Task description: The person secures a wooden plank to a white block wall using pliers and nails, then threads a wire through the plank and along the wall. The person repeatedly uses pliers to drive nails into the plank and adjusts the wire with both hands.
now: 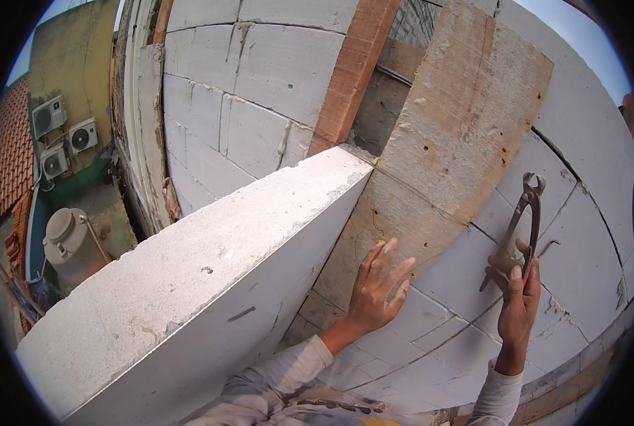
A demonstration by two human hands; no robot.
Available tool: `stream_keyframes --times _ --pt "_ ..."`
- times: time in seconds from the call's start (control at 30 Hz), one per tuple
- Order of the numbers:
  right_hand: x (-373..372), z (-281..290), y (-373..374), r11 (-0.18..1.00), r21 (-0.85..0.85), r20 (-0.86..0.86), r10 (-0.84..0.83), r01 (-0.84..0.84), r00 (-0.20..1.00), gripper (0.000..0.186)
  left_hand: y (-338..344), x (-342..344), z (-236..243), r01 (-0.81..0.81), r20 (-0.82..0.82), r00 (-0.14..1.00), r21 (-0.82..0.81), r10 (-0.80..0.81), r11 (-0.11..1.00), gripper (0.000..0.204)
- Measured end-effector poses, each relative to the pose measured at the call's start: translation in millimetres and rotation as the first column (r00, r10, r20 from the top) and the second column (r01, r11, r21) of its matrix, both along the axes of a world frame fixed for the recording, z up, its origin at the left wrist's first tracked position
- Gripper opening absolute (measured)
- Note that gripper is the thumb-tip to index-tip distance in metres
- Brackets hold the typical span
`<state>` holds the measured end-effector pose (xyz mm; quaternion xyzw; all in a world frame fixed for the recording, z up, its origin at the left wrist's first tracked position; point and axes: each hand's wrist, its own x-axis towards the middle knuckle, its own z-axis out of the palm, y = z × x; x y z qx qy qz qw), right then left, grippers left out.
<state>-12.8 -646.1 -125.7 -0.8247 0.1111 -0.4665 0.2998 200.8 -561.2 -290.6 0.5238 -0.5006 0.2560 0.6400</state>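
Observation:
My left hand (377, 295) has its fingers spread over the lower part of a weathered, pale board (455, 128) with holes, near a thin bent wire (370, 226); whether the fingertips touch is unclear. At the right, my right hand (516, 302) grips metal pincers (530, 199) by the handles, jaws upward, in front of the white block wall (562, 263). A rod with a hooked end (548, 245) shows behind the pincers.
A white block wall top (175, 259) runs diagonally from lower left to the board, beside an upright reddish timber (345, 78). Down at the left are a water tank (72, 248), air-conditioning units (83, 135) and a tiled roof (8, 149).

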Motion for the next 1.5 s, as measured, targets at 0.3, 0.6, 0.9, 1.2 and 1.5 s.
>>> stream_keyframes --times 0.3,0.6,0.9,1.2,1.5 --pt "88.4 50.2 -23.6 0.869 -0.293 0.345 -0.294 0.399 0.892 0.032 72.4 20.8 -109.9 0.562 -0.534 0.759 0.246 -0.373 0.79 0.053" --pt "124.1 53.1 -26.0 0.631 -0.243 0.405 -0.624 0.736 0.669 0.044 115.3 30.9 -98.9 0.816 -0.818 0.365 0.051 -0.445 0.576 0.05" --pt "130.3 47.6 -37.3 0.627 -0.183 0.506 -0.6 0.757 0.619 0.048 121.3 32.3 -90.7 0.85 -0.827 0.283 -0.018 -0.486 0.526 0.047" --pt "135.6 39.3 -45.9 0.574 -0.179 0.574 -0.599 0.799 0.559 0.044 128.3 33.6 -85.6 0.866 -0.841 0.245 -0.034 -0.483 0.499 0.045" --pt "125.9 35.4 -55.8 0.64 -0.285 0.565 -0.49 0.714 0.664 0.041 124.8 27.3 -72.5 0.879 -0.823 0.22 -0.065 -0.524 0.472 0.044"
